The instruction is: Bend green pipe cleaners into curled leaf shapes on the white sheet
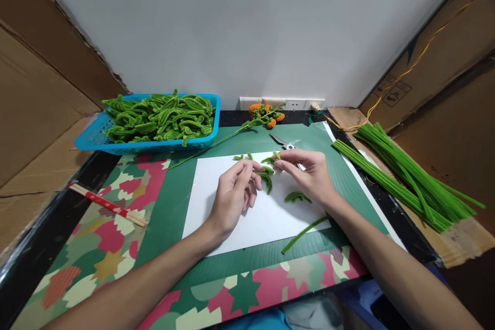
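Here at the middle of the table (232, 118), my right hand (310, 171) has thumb and forefinger pinched narrow on a small green fuzzy piece (269, 160), above the white sheet (214, 211). And look at the line of it: the piece runs out leftward from that grip, its long axis roughly along the table's back edge, pointing at my left hand (234, 193). The right is nearer, plainly; the left sits just beside the free end, fingers curled, thumb near the forefinger, and whether that grip holds anything I cannot tell. More curved green bits crowd the gap between the hands, overlapping so much that I can't say which join. Nearer the table's front edge, a loose curved sprig (297, 196) lies crosswise below my right fingers, and a plain green stem (304, 235) slants from the front edge towards my right wrist.
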Action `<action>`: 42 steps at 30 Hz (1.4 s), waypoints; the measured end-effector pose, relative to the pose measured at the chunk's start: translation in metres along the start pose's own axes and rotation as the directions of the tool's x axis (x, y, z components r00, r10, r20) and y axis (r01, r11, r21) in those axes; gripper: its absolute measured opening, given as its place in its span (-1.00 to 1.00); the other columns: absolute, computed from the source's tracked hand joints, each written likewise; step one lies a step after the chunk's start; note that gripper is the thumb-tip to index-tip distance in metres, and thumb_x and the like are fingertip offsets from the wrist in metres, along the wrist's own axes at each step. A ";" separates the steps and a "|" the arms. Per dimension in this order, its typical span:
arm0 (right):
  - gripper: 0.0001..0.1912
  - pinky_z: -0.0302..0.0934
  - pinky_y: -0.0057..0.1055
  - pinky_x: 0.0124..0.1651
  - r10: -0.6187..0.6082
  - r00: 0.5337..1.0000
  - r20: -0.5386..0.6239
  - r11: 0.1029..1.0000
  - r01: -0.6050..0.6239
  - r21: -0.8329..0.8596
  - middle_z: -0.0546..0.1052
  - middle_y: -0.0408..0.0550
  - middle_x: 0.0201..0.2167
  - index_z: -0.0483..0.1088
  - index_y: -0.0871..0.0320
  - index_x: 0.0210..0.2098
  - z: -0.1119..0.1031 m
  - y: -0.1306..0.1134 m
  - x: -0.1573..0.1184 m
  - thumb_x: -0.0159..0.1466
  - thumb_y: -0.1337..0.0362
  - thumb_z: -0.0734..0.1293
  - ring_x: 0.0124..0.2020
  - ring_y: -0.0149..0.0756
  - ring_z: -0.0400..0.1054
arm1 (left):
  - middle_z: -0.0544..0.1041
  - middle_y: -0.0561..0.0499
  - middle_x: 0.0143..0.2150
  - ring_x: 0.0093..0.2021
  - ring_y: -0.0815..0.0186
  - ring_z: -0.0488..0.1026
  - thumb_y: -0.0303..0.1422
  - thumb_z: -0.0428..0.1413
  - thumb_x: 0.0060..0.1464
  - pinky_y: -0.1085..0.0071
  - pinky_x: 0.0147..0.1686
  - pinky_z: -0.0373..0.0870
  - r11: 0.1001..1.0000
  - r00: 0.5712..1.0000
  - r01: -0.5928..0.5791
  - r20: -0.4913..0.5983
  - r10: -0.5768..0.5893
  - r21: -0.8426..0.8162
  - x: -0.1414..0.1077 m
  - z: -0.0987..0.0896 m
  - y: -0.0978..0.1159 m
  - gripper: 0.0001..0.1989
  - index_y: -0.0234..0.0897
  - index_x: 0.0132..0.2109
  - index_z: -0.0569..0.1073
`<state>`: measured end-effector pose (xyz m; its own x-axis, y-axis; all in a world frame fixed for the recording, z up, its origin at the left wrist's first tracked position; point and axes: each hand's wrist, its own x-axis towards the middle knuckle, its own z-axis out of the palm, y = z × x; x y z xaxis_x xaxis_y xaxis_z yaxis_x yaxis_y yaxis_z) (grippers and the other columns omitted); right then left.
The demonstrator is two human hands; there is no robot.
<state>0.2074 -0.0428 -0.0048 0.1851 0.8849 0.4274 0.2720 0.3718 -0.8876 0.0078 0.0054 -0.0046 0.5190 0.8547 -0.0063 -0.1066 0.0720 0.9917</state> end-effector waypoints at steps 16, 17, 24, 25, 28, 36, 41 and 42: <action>-0.63 0.09 -0.30 -0.29 -0.335 0.890 0.308 0.716 0.453 -0.531 0.56 -0.07 -0.46 0.69 0.04 -0.14 -0.004 0.009 -0.004 0.58 0.10 0.27 -0.42 -0.26 0.31 | 0.23 0.23 -0.58 -0.63 0.51 0.06 -0.08 0.35 0.20 0.51 -0.62 -0.06 0.990 1.000 0.014 0.007 -0.015 0.142 -0.004 0.001 -0.002 -0.61 -0.22 -0.31 0.38; -0.65 0.08 -0.30 -0.28 -0.333 0.893 0.302 0.705 0.449 -0.550 0.56 -0.08 -0.46 0.69 0.04 -0.15 -0.004 0.008 -0.004 0.58 0.10 0.28 -0.42 -0.27 0.31 | 0.22 0.22 -0.57 -0.61 0.49 0.07 -0.06 0.33 0.22 0.50 -0.61 -0.06 0.985 1.000 0.018 0.011 -0.020 0.171 -0.005 0.000 -0.002 -0.61 -0.23 -0.32 0.40; -0.72 0.15 -0.32 -0.23 -0.386 0.887 0.253 0.671 0.458 -0.583 0.61 -0.06 -0.40 0.64 0.12 -0.17 -0.003 0.007 -0.005 0.56 0.17 0.32 -0.38 -0.28 0.39 | 0.12 0.23 -0.64 -0.67 0.50 -0.02 -0.05 0.16 0.34 0.49 -0.64 -0.13 0.992 0.996 0.087 -0.009 -0.086 0.094 -0.004 0.000 -0.003 -0.59 -0.24 -0.38 0.40; -0.74 0.16 -0.33 -0.23 -0.407 0.883 0.232 0.665 0.461 -0.588 0.61 -0.06 -0.40 0.63 0.13 -0.17 -0.003 0.008 -0.005 0.56 0.19 0.33 -0.39 -0.29 0.39 | 0.14 0.23 -0.64 -0.68 0.50 -0.01 -0.06 0.15 0.34 0.50 -0.65 -0.13 0.992 0.996 0.095 -0.010 -0.094 0.085 -0.004 0.000 -0.003 -0.59 -0.24 -0.38 0.40; -0.81 0.20 -0.35 -0.27 -0.467 0.865 0.180 0.648 0.474 -0.596 0.57 -0.09 -0.44 0.60 0.15 -0.18 -0.003 0.009 -0.005 0.53 0.25 0.36 -0.42 -0.30 0.38 | 0.18 0.22 -0.64 -0.68 0.50 0.03 -0.06 0.12 0.36 0.52 -0.65 -0.08 0.990 0.995 0.099 0.005 -0.100 0.104 -0.003 0.000 -0.003 -0.60 -0.25 -0.36 0.41; -0.89 0.29 -0.36 -0.26 -0.477 0.863 0.165 0.672 0.479 -0.564 0.58 -0.07 -0.40 0.52 0.15 -0.17 0.001 0.007 -0.007 0.51 0.31 0.36 -0.39 -0.30 0.44 | 0.25 0.19 -0.62 -0.64 0.48 0.10 -0.09 0.08 0.39 0.53 -0.64 0.01 0.979 0.992 0.070 0.094 -0.090 0.193 -0.004 -0.001 -0.001 -0.60 -0.26 -0.35 0.44; -0.92 0.28 -0.36 -0.27 -0.482 0.863 0.153 0.663 0.473 -0.580 0.55 -0.11 -0.44 0.49 0.15 -0.20 0.003 0.005 -0.008 0.47 0.34 0.39 -0.42 -0.31 0.42 | 0.27 0.18 -0.61 -0.64 0.48 0.15 -0.09 0.09 0.39 0.53 -0.62 0.04 0.967 0.986 0.051 0.144 -0.089 0.249 -0.005 -0.001 -0.002 -0.60 -0.28 -0.35 0.46; -0.93 0.28 -0.36 -0.27 -0.482 0.864 0.147 0.662 0.469 -0.584 0.55 -0.11 -0.45 0.49 0.15 -0.20 0.003 0.005 -0.008 0.47 0.35 0.39 -0.43 -0.30 0.42 | 0.27 0.18 -0.61 -0.64 0.48 0.15 -0.09 0.09 0.39 0.53 -0.62 0.04 0.966 0.985 0.051 0.146 -0.091 0.253 -0.005 -0.001 -0.002 -0.59 -0.28 -0.34 0.47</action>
<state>0.2042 -0.0467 -0.0132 -0.1100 0.6264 0.7717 0.8188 0.4972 -0.2868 0.0042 0.0017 -0.0069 0.6447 0.7605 -0.0772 0.1385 -0.0169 0.9902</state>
